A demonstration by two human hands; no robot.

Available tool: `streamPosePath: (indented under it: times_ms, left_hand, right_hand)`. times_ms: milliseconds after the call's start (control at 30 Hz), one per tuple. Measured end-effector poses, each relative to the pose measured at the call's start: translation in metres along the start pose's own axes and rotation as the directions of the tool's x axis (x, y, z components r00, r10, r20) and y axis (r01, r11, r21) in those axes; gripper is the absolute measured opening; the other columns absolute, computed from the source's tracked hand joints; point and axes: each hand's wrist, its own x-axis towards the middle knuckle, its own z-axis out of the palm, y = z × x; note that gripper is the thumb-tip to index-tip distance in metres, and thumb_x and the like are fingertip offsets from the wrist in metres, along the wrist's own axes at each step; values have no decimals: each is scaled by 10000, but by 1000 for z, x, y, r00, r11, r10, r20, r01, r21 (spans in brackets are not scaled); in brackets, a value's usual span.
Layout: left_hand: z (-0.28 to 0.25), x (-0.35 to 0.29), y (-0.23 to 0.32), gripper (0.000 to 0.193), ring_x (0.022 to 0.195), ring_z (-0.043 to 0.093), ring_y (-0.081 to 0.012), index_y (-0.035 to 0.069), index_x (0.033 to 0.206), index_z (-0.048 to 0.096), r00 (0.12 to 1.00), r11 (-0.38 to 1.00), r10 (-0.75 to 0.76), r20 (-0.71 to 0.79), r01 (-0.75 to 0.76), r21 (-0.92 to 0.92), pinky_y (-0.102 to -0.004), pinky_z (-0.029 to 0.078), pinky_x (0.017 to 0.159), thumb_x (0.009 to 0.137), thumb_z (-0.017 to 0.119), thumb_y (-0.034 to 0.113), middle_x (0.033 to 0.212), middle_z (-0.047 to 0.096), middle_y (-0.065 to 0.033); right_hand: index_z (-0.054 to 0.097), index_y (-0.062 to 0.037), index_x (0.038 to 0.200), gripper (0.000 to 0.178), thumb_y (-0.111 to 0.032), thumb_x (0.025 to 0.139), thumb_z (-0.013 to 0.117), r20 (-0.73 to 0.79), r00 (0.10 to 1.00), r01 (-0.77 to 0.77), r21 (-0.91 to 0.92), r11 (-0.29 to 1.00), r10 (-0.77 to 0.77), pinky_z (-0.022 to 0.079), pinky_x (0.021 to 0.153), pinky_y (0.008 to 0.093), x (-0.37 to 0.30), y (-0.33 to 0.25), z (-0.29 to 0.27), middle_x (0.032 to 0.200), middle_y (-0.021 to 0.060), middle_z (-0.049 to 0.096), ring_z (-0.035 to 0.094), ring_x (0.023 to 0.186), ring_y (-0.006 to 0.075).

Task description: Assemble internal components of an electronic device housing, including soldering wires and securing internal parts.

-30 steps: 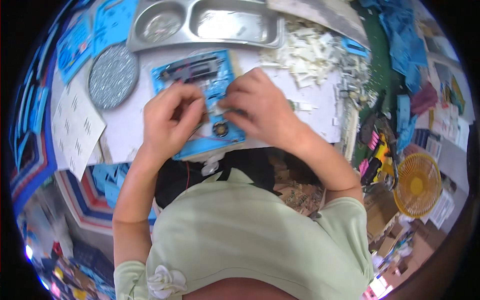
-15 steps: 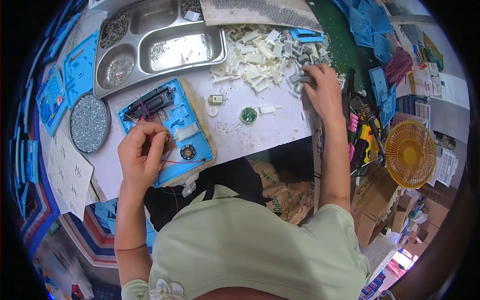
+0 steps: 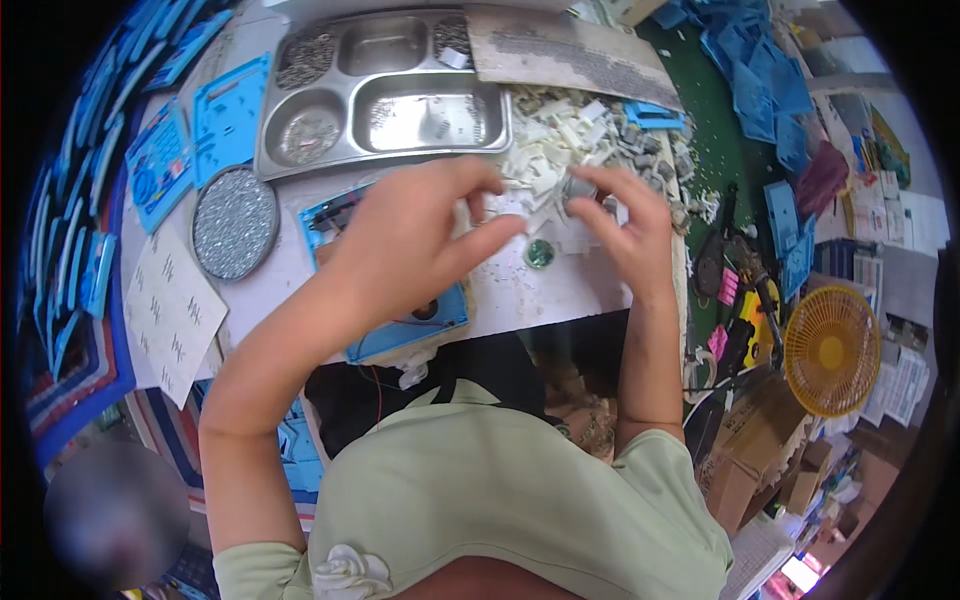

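Note:
My left hand (image 3: 425, 215) reaches across the blue plastic housing (image 3: 410, 342) toward the middle of the table. Its thumb and fingers are spread, with nothing plainly held, though motion smears it. Most of the housing and the parts inside lie hidden under that hand and forearm. At the near edge of the pile of white plastic pieces (image 3: 560, 130), my right hand (image 3: 637, 232) pinches a small grey plastic part (image 3: 578, 188) between thumb and fingers. A round green disc (image 3: 539, 254) lies on the table between the hands.
A steel compartment tray (image 3: 385, 158) with springs stands behind the hands. Left of it are a round dish of small metal pieces (image 3: 235, 222), blue panels (image 3: 228, 105) and a marked sheet (image 3: 172, 310). A board (image 3: 570, 50) leans over the pile. A yellow fan (image 3: 832, 350) stands right.
My left hand has left the housing and swung right and away from me, its fingers spreading. My right hand has drawn leftward from the pile's right side with a grey part. The view has shifted.

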Motion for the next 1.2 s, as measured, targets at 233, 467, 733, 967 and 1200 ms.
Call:
streamPosePath:
  times_ms: [233,467,733,967,1200]
  left_hand:
    - [-4,25,-2,154,641,563,-94,10,897,664,967,984,23,254,23,-179,-286,448,597,961,669,150,722,633,-47]
    - [20,63,-16,225,701,602,-73,34,959,710,933,941,-25,359,143,-305,-278,479,628,989,662,252,773,686,-10]
    - [39,181,-86,323,860,702,-389,27,935,734,989,806,86,-117,0,592,-476,561,770,839,733,335,911,730,-192]
    - [43,196,-99,171,860,720,-411,34,961,724,977,743,207,-58,-118,658,-487,581,782,844,665,144,903,735,-216]
    - [13,123,-18,149,820,691,-362,50,873,724,992,986,125,-20,-122,112,-500,515,741,838,688,191,800,696,-154]
  right_hand:
    - [652,-11,1261,413,-29,867,777,41,994,-107,495,862,99,559,741,290,-23,-27,30,946,88,731,719,843,163]
    - [473,-1,1387,528,86,908,676,-130,928,-133,759,638,349,550,751,266,-30,-25,38,939,124,722,687,811,154]
    - [520,21,1347,482,65,903,703,-118,928,-162,726,668,354,542,727,251,-36,-4,19,879,109,719,668,763,138]
    - [578,26,1336,449,41,905,704,-76,938,-239,568,787,339,512,711,243,-54,10,3,826,25,650,618,744,105]
    - [667,-76,1264,390,-70,874,682,258,917,-319,15,948,304,494,670,322,-57,10,-7,760,87,614,617,685,191]
